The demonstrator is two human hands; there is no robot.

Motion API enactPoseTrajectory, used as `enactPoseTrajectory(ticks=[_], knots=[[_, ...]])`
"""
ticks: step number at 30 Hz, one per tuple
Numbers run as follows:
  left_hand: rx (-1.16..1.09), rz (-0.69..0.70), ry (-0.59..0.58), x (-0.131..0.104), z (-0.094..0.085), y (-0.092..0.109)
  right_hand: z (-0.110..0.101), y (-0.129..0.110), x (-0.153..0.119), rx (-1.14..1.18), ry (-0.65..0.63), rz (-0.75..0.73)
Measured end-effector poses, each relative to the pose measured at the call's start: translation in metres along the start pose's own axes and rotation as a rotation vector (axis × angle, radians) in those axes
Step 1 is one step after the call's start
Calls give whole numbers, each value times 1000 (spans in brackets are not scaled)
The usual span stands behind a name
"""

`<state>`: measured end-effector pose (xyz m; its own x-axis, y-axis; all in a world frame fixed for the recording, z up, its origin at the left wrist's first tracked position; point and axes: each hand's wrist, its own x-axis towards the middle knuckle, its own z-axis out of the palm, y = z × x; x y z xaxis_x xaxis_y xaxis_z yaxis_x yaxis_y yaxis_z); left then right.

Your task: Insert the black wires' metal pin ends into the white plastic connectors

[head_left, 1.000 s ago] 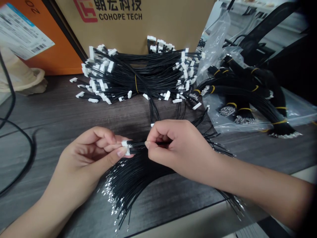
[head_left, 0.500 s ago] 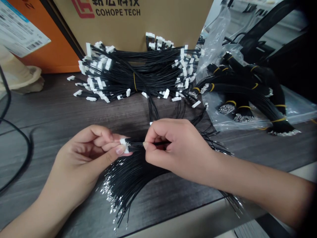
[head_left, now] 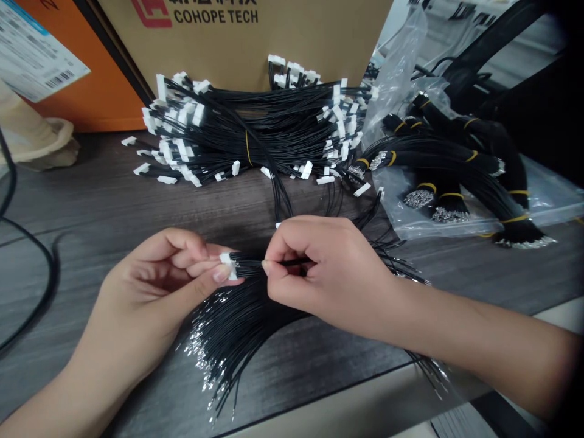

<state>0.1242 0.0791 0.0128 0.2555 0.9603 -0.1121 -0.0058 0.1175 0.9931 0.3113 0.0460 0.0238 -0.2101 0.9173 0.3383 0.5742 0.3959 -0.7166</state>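
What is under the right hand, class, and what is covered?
Black wires with shiny tips lie on the table beneath the right hand, showing on both sides. The hand hides their middle stretch, so how they lie there cannot be seen.

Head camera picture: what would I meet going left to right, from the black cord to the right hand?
Black cord → left hand → white connector → held black wires → right hand.

The left hand (head_left: pixel 146 277), palm partly showing, pinches at its fingertips (head_left: pixel 221 274); the right hand (head_left: pixel 322 271), back upward, pinches near it.
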Motion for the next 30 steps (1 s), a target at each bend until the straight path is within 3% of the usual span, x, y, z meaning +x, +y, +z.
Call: enactPoseTrajectory(ticks=[7,17,30], knots=[[-6,-7,-8,1,-3,-2,0,1,2,25,-16,1],[74,-13,1,0,-2,-2,-1,1,2,178,-82,268],[-31,-94,-19,1,-2,-2,1,2,3,207,-121,389]])
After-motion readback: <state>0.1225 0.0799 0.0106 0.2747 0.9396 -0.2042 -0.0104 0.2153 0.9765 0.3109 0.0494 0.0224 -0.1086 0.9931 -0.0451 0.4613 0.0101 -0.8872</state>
